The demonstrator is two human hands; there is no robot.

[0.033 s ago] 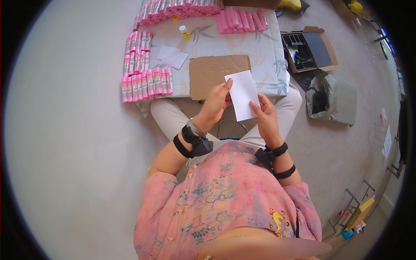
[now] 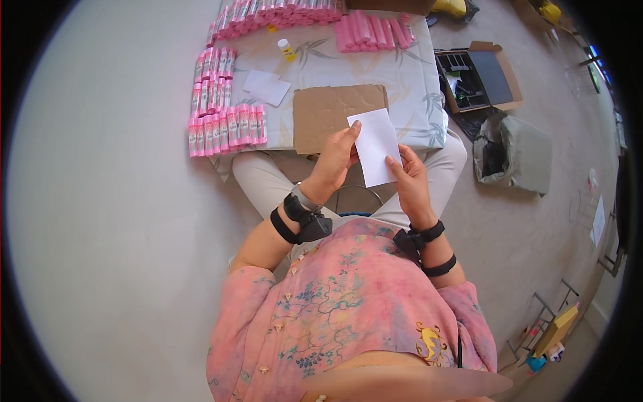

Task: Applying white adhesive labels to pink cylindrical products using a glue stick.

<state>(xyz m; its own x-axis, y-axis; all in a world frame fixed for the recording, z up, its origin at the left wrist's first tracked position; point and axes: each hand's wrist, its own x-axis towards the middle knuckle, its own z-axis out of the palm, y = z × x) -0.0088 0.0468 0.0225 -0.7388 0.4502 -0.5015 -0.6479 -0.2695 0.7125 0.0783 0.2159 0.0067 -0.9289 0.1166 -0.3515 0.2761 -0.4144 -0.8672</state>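
A white rectangular sheet of paper point(image 2: 376, 149) is held tilted in front of the table's near edge. My left hand point(image 2: 337, 159) grips its left edge, the thumb lying on top near the upper corner. On the other side, my right hand point(image 2: 412, 179) pinches the lower right part, with its thumb pressed on the face. The fingers under the sheet are partly hidden. Behind the paper, a piece of brown cardboard point(image 2: 328, 110) lies at the table's front edge. White slips of paper point(image 2: 269, 90) rest to its left, below a small white bottle with a yellow label point(image 2: 286, 49).
Pink-and-silver tubes stand in rows point(image 2: 228, 127) along the left of the patterned tablecloth point(image 2: 408, 74). More pink tubes point(image 2: 278, 17) are piled at the back, beside a bundle of pink rolls point(image 2: 372, 32). An opened box point(image 2: 465, 80) and a grey lined bin point(image 2: 529, 161) stand at right.
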